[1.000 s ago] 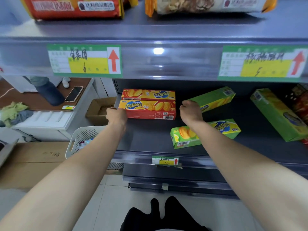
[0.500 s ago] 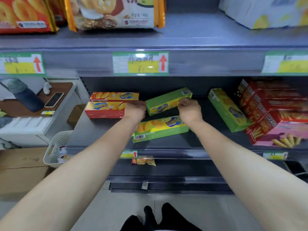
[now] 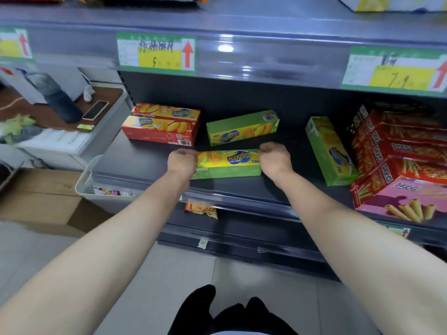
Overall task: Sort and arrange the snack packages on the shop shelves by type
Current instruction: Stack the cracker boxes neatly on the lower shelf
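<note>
Left hand [image 3: 182, 163]: clamped over the left end of the front green box [image 3: 228, 164], fingers curled and bunched together, knuckles up, tips out of sight.
Right hand [image 3: 274, 159]: gripping the right end of the same box, fingers curled and pressed together, tips hidden here too.
Front green box: lying flat near the front edge of the middle shelf [image 3: 145, 163], long side across, logo upside down to the camera.
Second green box [image 3: 242, 128]: just behind, slightly angled, apart from both hands.
Third green box [image 3: 330, 151]: off to the right, turned front to back, just beside the piled stick-biscuit boxes [image 3: 399, 165].
Red boxes [image 3: 160, 131]: two stacked at the left of the shelf, top one set further back.
Lower down: a snack packet [image 3: 200, 209] on the shelf below, a white basket [image 3: 89, 182] left of the shelving.
</note>
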Demonstrator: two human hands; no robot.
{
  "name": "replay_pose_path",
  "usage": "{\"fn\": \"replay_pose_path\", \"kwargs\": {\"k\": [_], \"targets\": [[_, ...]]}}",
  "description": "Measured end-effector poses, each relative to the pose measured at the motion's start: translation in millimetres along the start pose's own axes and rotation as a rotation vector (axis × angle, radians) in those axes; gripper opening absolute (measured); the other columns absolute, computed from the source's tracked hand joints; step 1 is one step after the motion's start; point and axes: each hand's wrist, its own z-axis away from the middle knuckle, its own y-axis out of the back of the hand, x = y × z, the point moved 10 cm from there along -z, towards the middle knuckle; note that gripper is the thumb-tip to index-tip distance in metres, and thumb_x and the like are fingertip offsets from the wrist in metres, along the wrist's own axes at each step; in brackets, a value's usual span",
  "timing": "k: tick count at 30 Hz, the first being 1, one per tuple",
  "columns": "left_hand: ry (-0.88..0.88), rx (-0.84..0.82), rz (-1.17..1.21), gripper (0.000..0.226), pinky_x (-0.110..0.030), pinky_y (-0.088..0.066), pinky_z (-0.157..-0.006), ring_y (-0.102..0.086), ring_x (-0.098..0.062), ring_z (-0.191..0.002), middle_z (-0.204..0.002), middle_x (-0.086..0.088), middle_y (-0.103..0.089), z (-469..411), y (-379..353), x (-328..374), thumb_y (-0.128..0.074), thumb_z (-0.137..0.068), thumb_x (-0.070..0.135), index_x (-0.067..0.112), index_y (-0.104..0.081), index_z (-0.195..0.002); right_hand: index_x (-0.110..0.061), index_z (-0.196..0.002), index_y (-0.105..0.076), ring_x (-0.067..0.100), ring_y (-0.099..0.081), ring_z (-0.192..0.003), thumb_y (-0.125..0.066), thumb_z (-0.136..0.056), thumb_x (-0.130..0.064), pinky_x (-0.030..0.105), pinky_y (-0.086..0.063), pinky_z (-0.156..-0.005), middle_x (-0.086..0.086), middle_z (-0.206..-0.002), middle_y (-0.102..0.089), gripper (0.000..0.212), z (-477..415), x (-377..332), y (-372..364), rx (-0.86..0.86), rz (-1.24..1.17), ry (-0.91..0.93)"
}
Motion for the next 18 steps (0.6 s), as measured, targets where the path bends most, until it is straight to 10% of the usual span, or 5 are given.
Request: {"fn": "replay_pose_path", "kwargs": {"k": [8,10,15,18], "targets": [[-0.044,-0.157,-0.114,0.025,-0.032,-0.044,-0.071,-0.05,-0.017,-0.063,-0.089,-0.011,-0.054,10.8,-59.0,12.7,-0.046,-0.09,0.002,-0.003,-0.06,-0.111,-0.008,-0.125,-0.059,0.025,-0.053,-0.121,-0.051,-0.092,-0.012,0.022,-0.038,-0.096,0.009,-0.13,-0.059,0.034,8.3,18.8,24.1,0.081,-0.049,-0.06],[-0.063,-0.282,-0.109,0.017,-0.027,-0.044,-0.063,-0.047,-0.013,-0.061,-0.081,-0.009,-0.054,22.1,-99.7,19.3,-0.047,-0.091,-0.001,0.007,-0.061,-0.091,-0.005,-0.126,-0.057,0.026,-0.051,-0.123,-0.05,-0.092,-0.011,0.025,-0.037,-0.101,0.011,-0.131,-0.058,0.035,19.6,26.9,47.9,0.14,-0.081,-0.07],[-0.068,-0.609,-0.118,0.025,-0.015,-0.04,-0.044,-0.045,-0.012,-0.057,-0.067,-0.004,-0.049,88.8,-216.2,22.9,-0.045,-0.093,-0.002,0.013,-0.056,-0.077,-0.003,-0.121,-0.06,0.027,-0.055,-0.115,-0.045,-0.093,-0.005,0.016,-0.035,-0.092,0.014,-0.123,-0.062,0.033,70.5,59.2,152.1,0.486,-0.048,-0.08],[-0.114,-0.789,-0.154,0.019,-0.02,-0.051,-0.065,-0.056,-0.016,-0.075,-0.085,-0.005,-0.06,144.5,-273.1,27.6,-0.047,-0.091,-0.001,0.012,-0.06,-0.095,-0.005,-0.118,-0.061,0.02,-0.057,-0.104,-0.045,-0.093,-0.005,0.021,-0.041,-0.087,0.011,-0.115,-0.065,0.03,103.3,84.4,214.6,0.675,-0.074,-0.118]]}}
